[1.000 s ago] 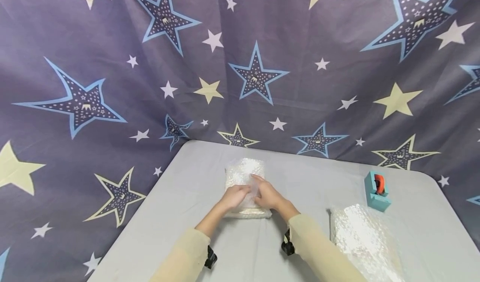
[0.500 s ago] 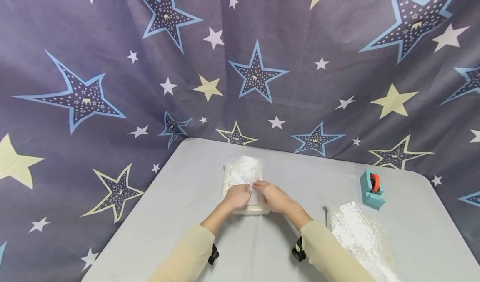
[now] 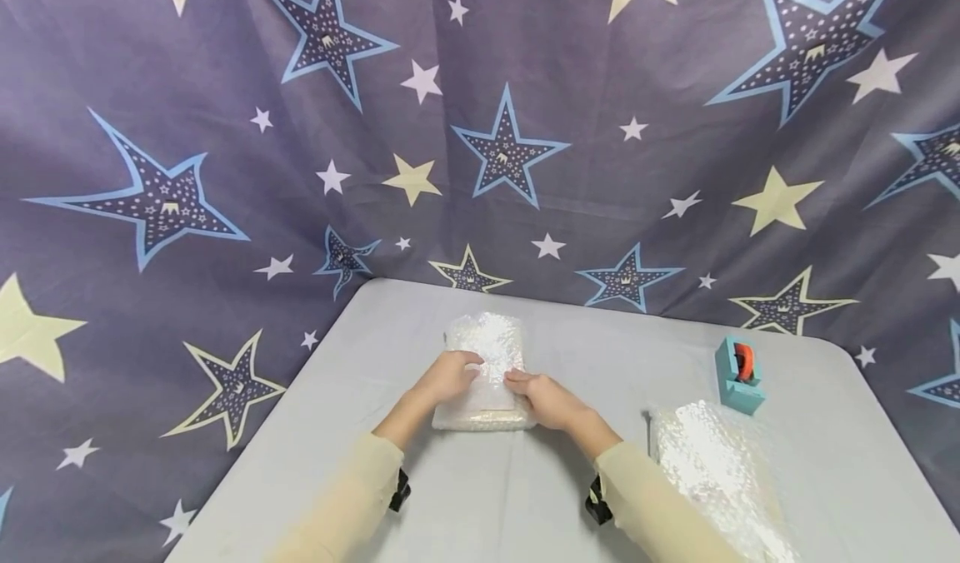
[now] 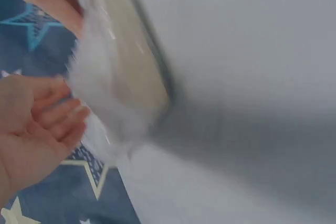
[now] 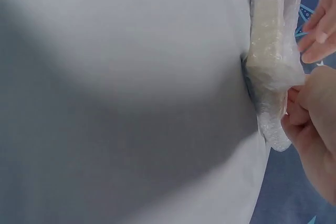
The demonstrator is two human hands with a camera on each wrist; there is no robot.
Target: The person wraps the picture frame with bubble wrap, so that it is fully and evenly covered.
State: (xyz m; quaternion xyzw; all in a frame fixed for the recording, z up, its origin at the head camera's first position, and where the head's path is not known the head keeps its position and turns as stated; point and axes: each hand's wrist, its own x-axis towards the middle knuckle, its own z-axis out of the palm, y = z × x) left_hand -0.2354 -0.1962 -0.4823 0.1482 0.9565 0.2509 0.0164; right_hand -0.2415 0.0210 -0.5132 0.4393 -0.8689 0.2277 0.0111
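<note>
A flat, pale object in clear bubble wrap [image 3: 491,346] lies on the table towards the back. My left hand [image 3: 448,377] is at its left side; in the left wrist view this left hand [image 4: 39,124] has loosely bent fingers, their tips by the wrap's edge and no grip showing. At the parcel's right side, my right hand [image 3: 551,398] has its thumb and fingers on the wrap. The right wrist view shows the right hand [image 5: 312,121] pinching the wrap's edge between curled fingers and thumb. What the wrap encloses is blurred by the plastic.
A larger sheet or bundle of bubble wrap [image 3: 708,471] lies at the front right of the table [image 3: 600,355]. Behind it stands a teal tape dispenser [image 3: 738,380] with an orange-red hub. A star-patterned curtain [image 3: 375,130] hangs behind and to the left of the table.
My left hand has moved from the wrap's middle out to its upper left. My right hand has drawn back from the parcel's upper part and stays at its right side.
</note>
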